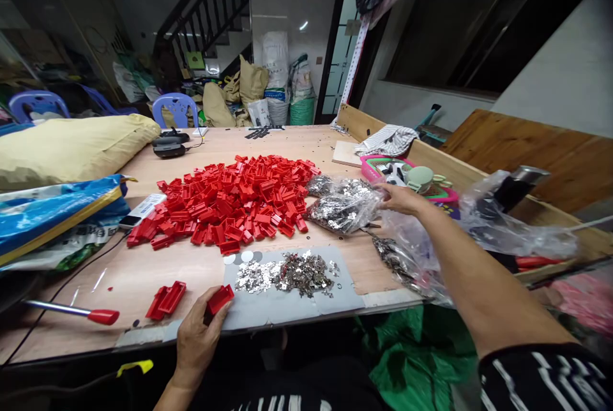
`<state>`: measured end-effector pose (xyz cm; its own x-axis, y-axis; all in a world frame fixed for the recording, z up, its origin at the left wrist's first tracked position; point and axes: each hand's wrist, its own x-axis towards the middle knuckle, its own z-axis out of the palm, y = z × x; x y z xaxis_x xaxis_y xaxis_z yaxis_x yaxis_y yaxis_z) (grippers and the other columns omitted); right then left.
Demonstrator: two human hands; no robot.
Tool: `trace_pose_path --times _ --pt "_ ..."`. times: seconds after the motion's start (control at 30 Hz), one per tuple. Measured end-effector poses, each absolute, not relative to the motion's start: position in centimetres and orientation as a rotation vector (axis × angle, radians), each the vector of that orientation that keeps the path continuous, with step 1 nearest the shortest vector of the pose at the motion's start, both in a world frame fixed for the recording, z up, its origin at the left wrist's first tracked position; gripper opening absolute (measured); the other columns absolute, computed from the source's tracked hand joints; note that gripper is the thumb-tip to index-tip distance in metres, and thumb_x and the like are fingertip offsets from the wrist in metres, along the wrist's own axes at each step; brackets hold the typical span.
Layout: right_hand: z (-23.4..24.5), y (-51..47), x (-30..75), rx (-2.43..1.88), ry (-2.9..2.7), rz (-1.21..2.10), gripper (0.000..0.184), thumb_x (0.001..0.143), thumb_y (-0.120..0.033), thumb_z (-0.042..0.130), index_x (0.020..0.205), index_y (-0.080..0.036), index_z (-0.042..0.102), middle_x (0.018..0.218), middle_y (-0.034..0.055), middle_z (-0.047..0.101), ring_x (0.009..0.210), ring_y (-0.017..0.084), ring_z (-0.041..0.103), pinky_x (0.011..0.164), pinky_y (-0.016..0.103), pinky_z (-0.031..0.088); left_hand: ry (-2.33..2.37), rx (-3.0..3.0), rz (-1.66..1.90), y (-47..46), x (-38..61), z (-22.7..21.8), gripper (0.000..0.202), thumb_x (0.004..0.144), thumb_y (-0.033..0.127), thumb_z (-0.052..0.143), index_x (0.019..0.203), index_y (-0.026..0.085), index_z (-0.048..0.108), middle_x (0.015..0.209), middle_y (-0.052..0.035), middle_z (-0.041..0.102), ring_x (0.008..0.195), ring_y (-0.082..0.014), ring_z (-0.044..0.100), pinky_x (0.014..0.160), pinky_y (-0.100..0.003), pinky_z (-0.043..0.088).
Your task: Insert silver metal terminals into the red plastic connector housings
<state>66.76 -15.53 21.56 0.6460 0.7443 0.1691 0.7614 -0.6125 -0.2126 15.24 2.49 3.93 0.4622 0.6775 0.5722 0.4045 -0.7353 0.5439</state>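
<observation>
My left hand [197,334] rests at the table's near edge, its fingers closed on a small red plastic piece [219,300]. My right hand [398,198] reaches out to the right and grips the top of a clear plastic bag of shiny metal parts [341,210]. Between the hands lies a grey mat [345,296] with a loose heap of small metal clips [287,272]. A big pile of red plastic pieces [234,199] covers the middle of the wooden table [163,264]. Two more red pieces [165,300] lie left of my left hand.
A red-handled tool [71,311] lies at the near left. A blue bag [52,213] and a yellow sack [71,146] fill the left side. A pink tray of odds and ends [407,175] and crumpled plastic bags [502,219] sit on the right. Blue chairs stand behind.
</observation>
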Motion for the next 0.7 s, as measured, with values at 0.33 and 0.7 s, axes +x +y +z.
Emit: trace_pose_path --times 0.33,0.7 --pt "27.7 -16.7 58.1 -2.386 -1.049 -0.362 0.028 0.085 -0.024 0.056 0.112 -0.023 0.062 0.099 0.0073 0.07 0.075 0.018 0.06 0.07 0.032 0.043 0.879 2.396 1.201 2.5 15.4 4.5 0.037 0.084 0.038 0.062 0.115 0.018 0.058 0.106 -0.0087 0.07 0.096 -0.0228 0.068 0.083 -0.034 0.054" --pt "16.2 -17.8 47.6 -2.314 -1.334 0.077 0.013 0.083 -0.028 0.054 0.08 -0.021 0.065 0.074 0.0021 0.069 0.067 0.018 0.061 0.062 0.027 0.043 0.887 2.374 1.222 2.4 15.1 4.8 0.037 0.083 0.038 0.063 0.114 0.018 0.059 0.105 -0.009 0.07 0.094 -0.0223 0.067 0.083 -0.034 0.053"
